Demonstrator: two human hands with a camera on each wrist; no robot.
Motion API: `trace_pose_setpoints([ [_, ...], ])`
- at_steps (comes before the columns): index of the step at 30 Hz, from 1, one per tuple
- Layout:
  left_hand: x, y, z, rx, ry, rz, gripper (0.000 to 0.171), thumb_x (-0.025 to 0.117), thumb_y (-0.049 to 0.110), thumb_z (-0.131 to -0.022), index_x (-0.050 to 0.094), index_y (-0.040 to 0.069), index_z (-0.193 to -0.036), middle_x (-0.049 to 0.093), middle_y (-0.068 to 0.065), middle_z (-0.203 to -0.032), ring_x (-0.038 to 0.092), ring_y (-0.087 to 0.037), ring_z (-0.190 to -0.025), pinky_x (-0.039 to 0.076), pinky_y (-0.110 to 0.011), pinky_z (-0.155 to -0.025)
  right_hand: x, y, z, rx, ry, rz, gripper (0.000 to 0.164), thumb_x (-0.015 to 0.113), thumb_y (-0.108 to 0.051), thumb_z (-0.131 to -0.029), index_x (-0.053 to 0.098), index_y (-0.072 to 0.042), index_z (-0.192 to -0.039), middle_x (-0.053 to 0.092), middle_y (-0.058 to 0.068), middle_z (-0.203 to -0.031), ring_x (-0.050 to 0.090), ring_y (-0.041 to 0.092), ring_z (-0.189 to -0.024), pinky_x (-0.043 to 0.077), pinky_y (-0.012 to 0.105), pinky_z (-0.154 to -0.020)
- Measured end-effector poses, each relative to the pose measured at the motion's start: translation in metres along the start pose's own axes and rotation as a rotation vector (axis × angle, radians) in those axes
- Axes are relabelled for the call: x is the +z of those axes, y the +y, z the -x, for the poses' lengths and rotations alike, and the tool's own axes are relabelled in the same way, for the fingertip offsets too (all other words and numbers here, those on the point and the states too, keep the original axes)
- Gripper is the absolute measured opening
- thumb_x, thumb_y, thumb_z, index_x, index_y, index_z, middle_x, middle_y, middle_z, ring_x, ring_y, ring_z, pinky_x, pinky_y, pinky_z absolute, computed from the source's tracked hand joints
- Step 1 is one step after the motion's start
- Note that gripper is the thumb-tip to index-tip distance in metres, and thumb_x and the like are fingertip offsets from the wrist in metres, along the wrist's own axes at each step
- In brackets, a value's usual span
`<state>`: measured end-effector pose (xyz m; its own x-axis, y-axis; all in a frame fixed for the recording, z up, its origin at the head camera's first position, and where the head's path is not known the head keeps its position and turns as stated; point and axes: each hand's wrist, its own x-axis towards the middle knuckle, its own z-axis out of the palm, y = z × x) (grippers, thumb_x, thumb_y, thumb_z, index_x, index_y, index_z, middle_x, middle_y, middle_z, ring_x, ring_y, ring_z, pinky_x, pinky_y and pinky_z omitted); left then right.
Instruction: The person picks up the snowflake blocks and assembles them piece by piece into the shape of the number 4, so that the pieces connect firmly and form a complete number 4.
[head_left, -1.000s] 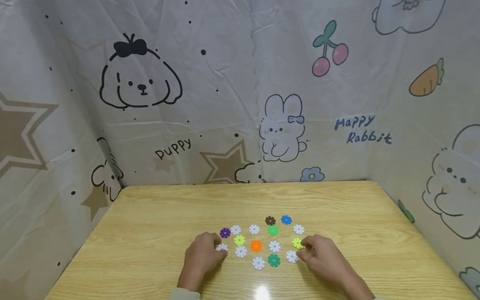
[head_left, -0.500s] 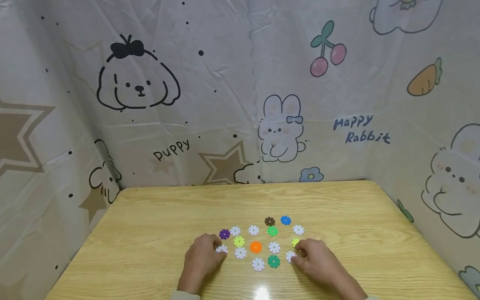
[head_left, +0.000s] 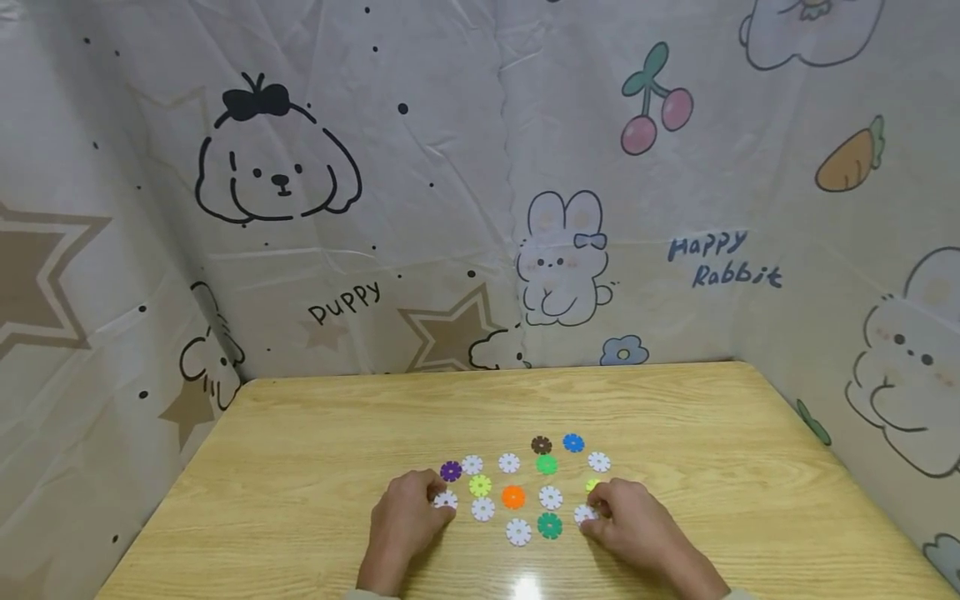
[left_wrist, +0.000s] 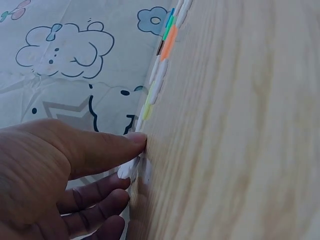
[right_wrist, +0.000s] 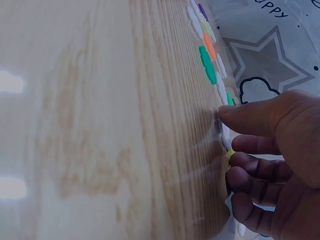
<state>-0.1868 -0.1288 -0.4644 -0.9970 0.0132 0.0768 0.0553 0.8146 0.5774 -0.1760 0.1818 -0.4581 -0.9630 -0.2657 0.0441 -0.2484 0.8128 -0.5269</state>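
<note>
In the head view my left hand is at the left end of a group of notched plastic snowflake discs. Its thumb and forefinger pinch a white snowflake disc lying flat on the table. Seen from the left wrist, the thumb is at that disc's edge, other fingers curled below. On the right side my right hand pinches another white snowflake disc by its near edge, partly hidden by the thumb. A yellow-green disc is mostly covered by the right forefinger.
Between the hands lie an orange disc, a dark green disc and several white ones. Farther back are purple, brown and blue discs. A printed cloth hangs behind the wooden table.
My right hand has shifted slightly left, covering more of the yellow-green disc and closing on the white one. The left hand and the other discs hold their places.
</note>
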Motion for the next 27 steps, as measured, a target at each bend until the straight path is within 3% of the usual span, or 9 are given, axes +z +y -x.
trace_pose_setpoints([
  [6, -0.0004, 0.0000, -0.0013, 0.012, -0.012, 0.026, 0.026, 0.088, 0.014, -0.073, 0.074, 0.011, -0.096, 0.061, 0.004, -0.082, 0.057, -0.013, -0.075, 0.050, -0.038, -0.063, 0.0006, -0.0012, -0.0001, 0.022, -0.007, -0.002, 0.024, 0.085, -0.018, -0.079, 0.072, -0.002, -0.093, 0.054, -0.003, -0.076, 0.047, 0.014, -0.070, 0.048, 0.032, -0.065],
  [17, -0.0002, -0.0027, -0.0012, 0.100, -0.006, 0.069, 0.029, 0.089, 0.007, -0.070, 0.075, 0.008, -0.095, 0.060, 0.005, -0.077, 0.053, -0.010, -0.070, 0.047, -0.030, -0.060, 0.0014, -0.0022, 0.0011, 0.064, 0.010, -0.035, 0.024, 0.086, -0.014, -0.076, 0.067, -0.007, -0.089, 0.056, -0.002, -0.079, 0.051, 0.014, -0.073, 0.049, 0.035, -0.068],
  [27, -0.0012, -0.0043, -0.0004, 0.153, -0.021, 0.093, 0.026, 0.086, 0.003, -0.072, 0.075, 0.007, -0.095, 0.059, 0.007, -0.074, 0.052, -0.008, -0.067, 0.046, -0.028, -0.058, 0.0012, 0.0025, 0.0021, 0.009, 0.015, -0.124, 0.023, 0.083, -0.007, -0.076, 0.064, -0.008, -0.088, 0.058, -0.005, -0.074, 0.054, 0.012, -0.069, 0.048, 0.028, -0.061],
])
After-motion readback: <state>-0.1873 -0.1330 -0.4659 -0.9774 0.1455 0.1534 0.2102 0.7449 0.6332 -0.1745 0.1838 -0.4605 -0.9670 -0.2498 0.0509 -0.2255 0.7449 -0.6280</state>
